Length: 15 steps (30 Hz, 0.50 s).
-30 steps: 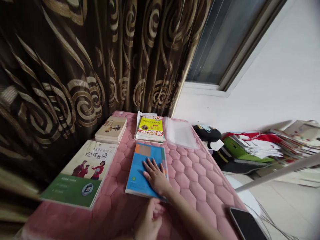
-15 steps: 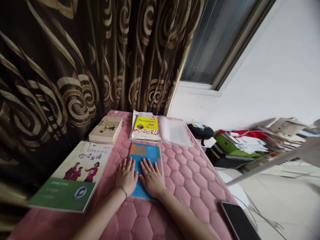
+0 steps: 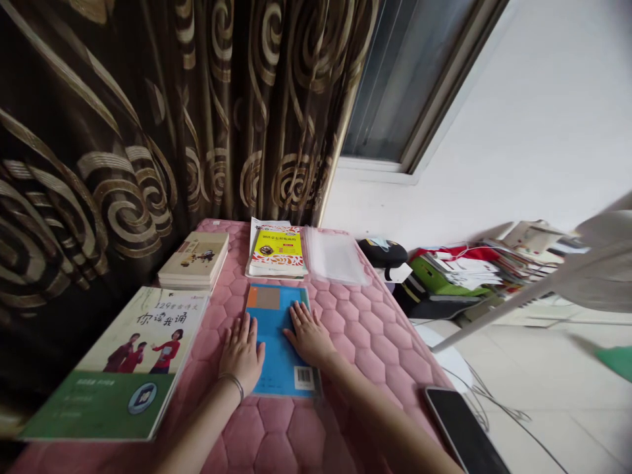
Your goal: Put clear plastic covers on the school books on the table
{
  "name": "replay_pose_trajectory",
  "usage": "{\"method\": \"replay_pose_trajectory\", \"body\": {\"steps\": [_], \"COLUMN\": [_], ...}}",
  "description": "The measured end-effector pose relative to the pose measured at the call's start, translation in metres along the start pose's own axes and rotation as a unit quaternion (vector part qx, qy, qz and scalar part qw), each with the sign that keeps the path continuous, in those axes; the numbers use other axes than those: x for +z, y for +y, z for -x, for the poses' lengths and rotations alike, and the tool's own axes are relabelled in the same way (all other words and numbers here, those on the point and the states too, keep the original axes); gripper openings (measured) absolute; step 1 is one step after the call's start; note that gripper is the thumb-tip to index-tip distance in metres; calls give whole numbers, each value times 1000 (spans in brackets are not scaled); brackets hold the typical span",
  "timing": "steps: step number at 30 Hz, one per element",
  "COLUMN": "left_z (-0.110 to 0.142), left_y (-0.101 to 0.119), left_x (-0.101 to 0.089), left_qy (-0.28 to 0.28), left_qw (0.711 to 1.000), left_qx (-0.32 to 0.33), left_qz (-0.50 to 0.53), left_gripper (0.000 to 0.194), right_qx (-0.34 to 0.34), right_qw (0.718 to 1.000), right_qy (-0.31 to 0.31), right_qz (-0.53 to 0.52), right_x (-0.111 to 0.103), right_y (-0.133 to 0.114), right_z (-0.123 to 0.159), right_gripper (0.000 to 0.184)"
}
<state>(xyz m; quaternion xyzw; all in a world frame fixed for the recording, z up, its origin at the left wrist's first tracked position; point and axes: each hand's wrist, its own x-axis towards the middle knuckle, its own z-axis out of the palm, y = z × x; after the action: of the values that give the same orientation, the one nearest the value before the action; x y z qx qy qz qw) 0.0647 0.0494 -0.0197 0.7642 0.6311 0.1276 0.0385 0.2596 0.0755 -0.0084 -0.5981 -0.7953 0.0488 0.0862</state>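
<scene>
A blue book [image 3: 276, 368] lies flat on the pink quilted surface, its barcode at the near right corner and an orange-brown patch at the top. My left hand [image 3: 241, 355] rests along its left edge, fingers stretched out. Flat on the right side of the cover is my right hand [image 3: 311, 334], fingers extended and slightly apart. Neither hand grips anything. Left of the book is a large green-and-white book [image 3: 123, 362] with pictured figures. Beyond the blue book sits a pile topped by a yellow book [image 3: 277, 247].
Clear plastic sleeves [image 3: 336, 257] lie at the far right of the pink surface [image 3: 281, 428]. A stack of beige books [image 3: 195, 258] stands far left, by the dark curtain [image 3: 162, 131]. A phone [image 3: 461, 428] lies at the right edge, near a white lamp pole [image 3: 498, 303].
My right hand has slid outward and forward on the blue book, uncovering its middle and barcode. My left hand has shifted to the book's left edge. The camera view has turned slightly right.
</scene>
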Motion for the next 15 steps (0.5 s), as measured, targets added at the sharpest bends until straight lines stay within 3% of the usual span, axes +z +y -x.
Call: {"method": "replay_pose_trajectory", "body": {"steps": [4, 7, 15], "left_z": [0, -6, -53], "left_y": [-4, -11, -26], "left_x": [5, 1, -28], "left_qy": [34, 54, -50], "left_qw": [999, 996, 984], "left_qx": [6, -13, -126], "left_qz": [29, 63, 112], "left_gripper": [52, 43, 25], "right_qx": [77, 145, 221], "right_qw": [996, 986, 975], "right_qy": [45, 79, 31], "right_qz": [-8, 9, 23], "right_x": [-3, -5, -10], "right_y": [6, 7, -6], "right_z": [-20, -18, 3], "right_gripper": [53, 45, 36]}}
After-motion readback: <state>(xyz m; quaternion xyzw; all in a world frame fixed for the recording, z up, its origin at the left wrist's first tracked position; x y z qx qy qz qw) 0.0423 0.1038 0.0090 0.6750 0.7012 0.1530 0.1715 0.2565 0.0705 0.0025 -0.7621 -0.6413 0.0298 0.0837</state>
